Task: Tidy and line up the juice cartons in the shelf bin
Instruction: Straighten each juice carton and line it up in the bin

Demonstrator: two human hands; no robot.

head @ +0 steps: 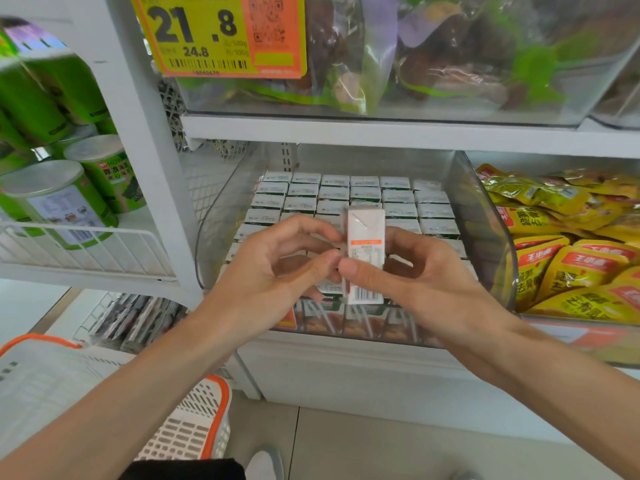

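White shop shelving fills the view, with a clear plastic shelf bin (221, 216) on the middle shelf. Inside the bin, small juice cartons (332, 194) stand upright in tight rows, white tops showing. The rows at the back are even; those at the front are hidden behind the hands.

In front of the bin and above its front rows, one juice carton (366, 230) is held upright, its barcode at the lower end. The right hand (426, 282) grips it, thumb pressed on the face towards the camera and fingers curled round the back. The left hand (277, 268) has its fingers curled, index tip and thumb tip pinching the carton's left edge, beside the right thumb.

Right of the bin lie yellow snack packets (571, 265). Left of it stand green canisters (59, 199) behind a wire rail. Above it hangs a yellow and orange price tag (214, 36) reading 21.8. Below and left of it sits a white shopping basket (194, 427) with an orange rim.
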